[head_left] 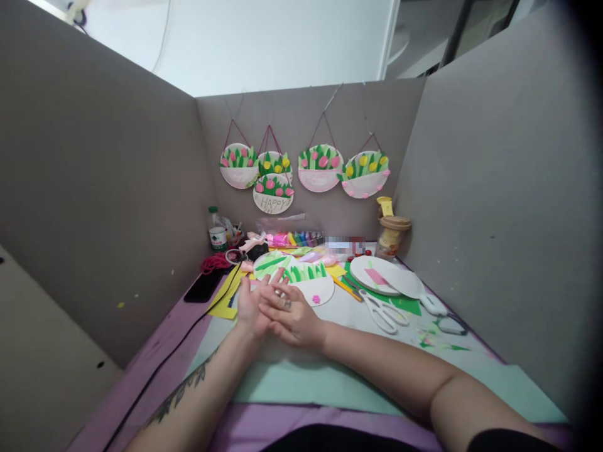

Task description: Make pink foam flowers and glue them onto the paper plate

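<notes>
My left hand is turned palm up, its fingers stretched out and partly covered. Across that palm lies my right hand, fingers extended, with a ring on one finger. No object shows in or between the two hands. Just beyond them is a white paper-plate basket with green paper leaves and a pink flower. Another round piece with green strips lies to its left, close to my left fingertips.
White scissors, a yellow pencil-like stick and white plates lie to the right. A black phone and cable are at left. Finished plate baskets hang on the grey back panel, between side panels.
</notes>
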Demonstrator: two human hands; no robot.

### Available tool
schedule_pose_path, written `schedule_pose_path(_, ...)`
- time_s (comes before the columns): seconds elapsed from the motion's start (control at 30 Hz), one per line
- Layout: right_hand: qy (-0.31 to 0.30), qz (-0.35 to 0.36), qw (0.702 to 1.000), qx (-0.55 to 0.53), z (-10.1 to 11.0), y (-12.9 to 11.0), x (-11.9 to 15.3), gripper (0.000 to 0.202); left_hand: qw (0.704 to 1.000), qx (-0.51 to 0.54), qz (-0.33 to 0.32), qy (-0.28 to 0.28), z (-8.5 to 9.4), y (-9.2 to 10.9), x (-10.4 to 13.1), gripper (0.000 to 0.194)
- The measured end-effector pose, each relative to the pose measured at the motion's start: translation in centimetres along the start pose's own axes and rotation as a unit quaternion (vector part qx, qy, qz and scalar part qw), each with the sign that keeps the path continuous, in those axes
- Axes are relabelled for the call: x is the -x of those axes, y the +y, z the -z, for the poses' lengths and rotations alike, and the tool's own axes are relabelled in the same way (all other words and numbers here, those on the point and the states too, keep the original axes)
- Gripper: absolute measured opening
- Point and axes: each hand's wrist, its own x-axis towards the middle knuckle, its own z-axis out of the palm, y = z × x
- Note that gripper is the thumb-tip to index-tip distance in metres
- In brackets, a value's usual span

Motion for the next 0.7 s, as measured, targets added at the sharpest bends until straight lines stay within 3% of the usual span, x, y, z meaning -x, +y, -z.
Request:
schedule_pose_path(0.1, 0.006, -0.03, 1.0, 0.005, -0.02, 0.06, -0.23, 0.041, 0.999, -0.01, 0.045, -0.019, -0.07, -0.18, 0.05, 0.088)
schedule_pose_path(0.27, -0.02, -0.035, 0.999, 0.001, 0.12, -0.29, -0.2, 0.038, 0.999, 0.013, -0.029, 0.013, -0.1, -0.1, -0.04, 0.079)
schedule_pose_path(0.43, -0.011, -0.065, 0.998, 0.012, 0.06, -0.65, -0.29, 0.04, 0.999, -0.014, 0.027, -0.015, 0.12, -0.34, -0.16, 0.087)
schedule_pose_path(0.6, -0.03, -0.043, 0.999, -0.004, -0.04, -0.5, 0.08, 0.035, 1.0, -0.002, -0.026, 0.011, 0.39, -0.08, -0.32, 0.079)
schedule_pose_path(0.7, -0.032, -0.066, 0.997, -0.011, -0.16, -0.3, 0.08, 0.036, 1.0, -0.018, 0.001, 0.005, 0.25, -0.33, -0.29, 0.083)
